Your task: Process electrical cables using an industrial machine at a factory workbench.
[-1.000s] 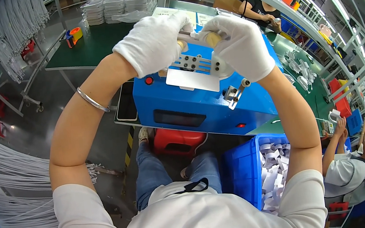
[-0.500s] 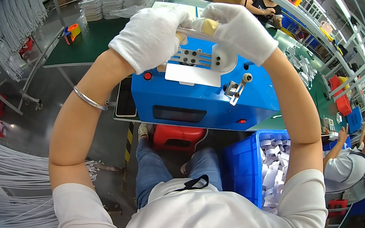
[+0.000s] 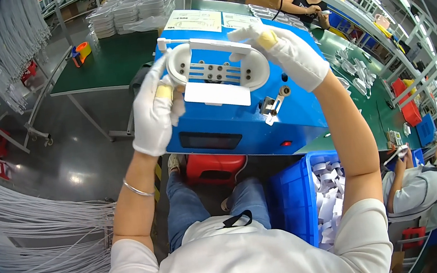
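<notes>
At the top of the blue machine (image 3: 253, 123), as the head view shows, a white bar (image 3: 220, 45) spans the far side of two white discs; a white plate (image 3: 217, 93) sits in front of them.

The left hand (image 3: 152, 115), gloved, stands just beside the left disc (image 3: 180, 67), fingers stretched upward; whether it grips or touches anything cannot be told. The right hand (image 3: 290, 52), also gloved, is near the bar's right end above the right disc (image 3: 255, 71), fingers extended and loosely spread, with nothing visible held.

The step in hand appears to be positioning at the disc fixture. The next move presumably calls for a check of the bar's seating, with fingertips clear of both discs.
</notes>
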